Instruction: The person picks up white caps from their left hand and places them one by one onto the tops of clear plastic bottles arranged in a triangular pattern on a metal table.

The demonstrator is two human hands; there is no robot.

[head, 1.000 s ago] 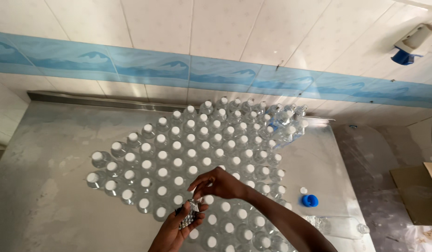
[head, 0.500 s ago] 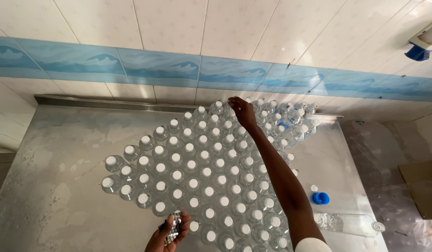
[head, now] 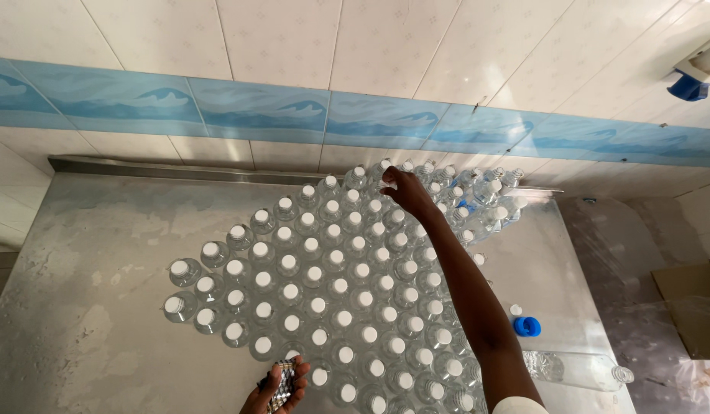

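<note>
A steel table with a dull, blotchy top spreads beneath both hands and runs up to the wall beyond the right hand's fingertips; that wall is white tile with a blue wave-patterned band crossing it, well above the outstretched hand. A block of clear plastic bottles with white caps stands upright in tight diagonal rows, filling the space between the two hands and spreading out to the left of the right forearm. The right arm stretches across this block from the near edge to the far rows; the right hand sits on the caps of the bottles nearest the wall, fingers curled down onto one of them, though whether it grips that bottle or only touches it I cannot tell. Just to the right of that hand a few bottles by the wall lie tilted rather than upright. Further right of the forearm, near the table's near edge, one clear uncapped bottle lies on its side; a brown cardboard box sits beyond it, off the table. The left hand is low at the near edge, touching the front row of bottles, clenched around a handful of small shiny pieces too blurred to identify. A loose blue cap lies on the steel just right of the right elbow.
</note>
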